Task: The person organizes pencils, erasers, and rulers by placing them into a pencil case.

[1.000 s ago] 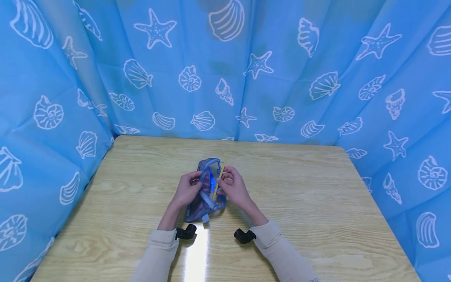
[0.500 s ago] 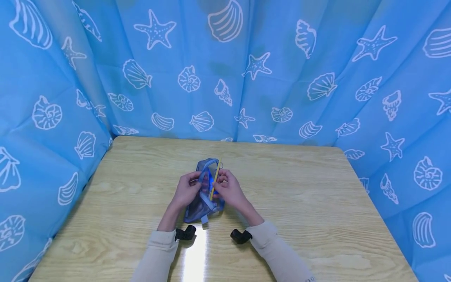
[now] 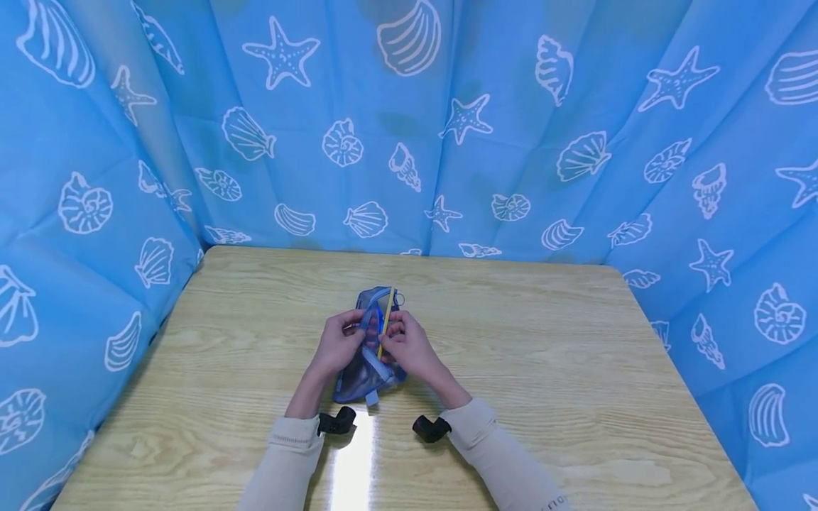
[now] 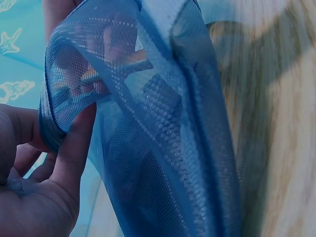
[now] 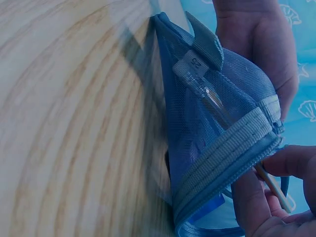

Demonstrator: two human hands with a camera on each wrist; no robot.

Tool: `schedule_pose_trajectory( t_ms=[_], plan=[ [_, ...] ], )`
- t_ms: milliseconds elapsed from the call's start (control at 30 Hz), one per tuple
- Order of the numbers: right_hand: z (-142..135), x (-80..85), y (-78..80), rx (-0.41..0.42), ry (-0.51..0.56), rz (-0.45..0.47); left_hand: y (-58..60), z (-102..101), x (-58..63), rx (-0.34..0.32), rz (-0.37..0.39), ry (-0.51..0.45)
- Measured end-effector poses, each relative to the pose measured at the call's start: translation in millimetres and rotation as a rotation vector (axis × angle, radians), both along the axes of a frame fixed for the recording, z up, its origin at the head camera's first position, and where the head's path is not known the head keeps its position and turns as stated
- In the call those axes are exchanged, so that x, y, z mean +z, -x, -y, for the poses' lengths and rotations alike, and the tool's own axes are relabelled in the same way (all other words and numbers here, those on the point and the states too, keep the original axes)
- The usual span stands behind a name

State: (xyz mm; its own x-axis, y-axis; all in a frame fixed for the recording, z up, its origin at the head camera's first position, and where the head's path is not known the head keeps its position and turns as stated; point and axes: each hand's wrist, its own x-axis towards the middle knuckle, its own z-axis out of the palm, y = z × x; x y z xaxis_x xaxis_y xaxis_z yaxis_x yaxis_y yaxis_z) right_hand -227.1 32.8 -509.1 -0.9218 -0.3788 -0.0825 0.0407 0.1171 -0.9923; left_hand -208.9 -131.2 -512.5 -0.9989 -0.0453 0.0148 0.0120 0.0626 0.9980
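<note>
A blue mesh zip pouch [image 3: 358, 380] lies on the table with its zipped mouth spread apart. My left hand [image 3: 337, 344] pinches the pouch's far-left edge between thumb and fingers. My right hand [image 3: 412, 348] pinches a yellow pencil [image 3: 387, 311] slanting into the mouth. Through the mesh in the right wrist view, the pencil's metal ferrule [image 5: 210, 98] and pale eraser end show inside the pouch, beside a small label [image 5: 193, 62] reading 25. A bright blue item [image 5: 207, 209] sits at the opening, mostly hidden.
The pouch rests mid-table on the wood-grain table [image 3: 543, 369]. A blue curtain [image 3: 409, 128] with white shells and starfish hangs along the back and sides. Black wrist-camera mounts [image 3: 432, 429] sit at both cuffs. A small ring [image 3: 400, 299] hangs at the pouch's far end.
My right hand has shifted left with the pencil, which has moved deeper into the pouch mouth and closer to its left side. My left hand keeps its hold.
</note>
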Motion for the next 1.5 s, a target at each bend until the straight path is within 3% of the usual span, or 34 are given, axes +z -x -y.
schedule_pose_trajectory(
  t_ms=[167,500,800,1133,1367,1500],
  plan=[
    [0.4,0.7,-0.1,-0.013,-0.014,0.022,-0.3,-0.9,-0.7,0.008,0.004,0.022],
    [-0.6,-1.2,1.0,-0.046,0.011,-0.028,2.3,-1.5,-1.4,0.005,0.006,-0.049],
    [-1.9,-3.2,1.3,-0.080,0.064,-0.033,3.5,-2.0,-2.4,0.028,-0.001,0.001],
    [-2.5,-4.6,0.8,-0.019,0.025,-0.019,4.3,-6.0,1.6,0.091,-0.008,0.039],
    [-1.0,1.1,2.1,-0.010,-0.041,-0.031,3.7,-8.1,3.8,0.057,-0.012,-0.038],
    [-2.3,1.6,3.3,0.007,-0.066,-0.030,2.7,-8.2,4.9,0.061,-0.015,-0.023]
  ],
)
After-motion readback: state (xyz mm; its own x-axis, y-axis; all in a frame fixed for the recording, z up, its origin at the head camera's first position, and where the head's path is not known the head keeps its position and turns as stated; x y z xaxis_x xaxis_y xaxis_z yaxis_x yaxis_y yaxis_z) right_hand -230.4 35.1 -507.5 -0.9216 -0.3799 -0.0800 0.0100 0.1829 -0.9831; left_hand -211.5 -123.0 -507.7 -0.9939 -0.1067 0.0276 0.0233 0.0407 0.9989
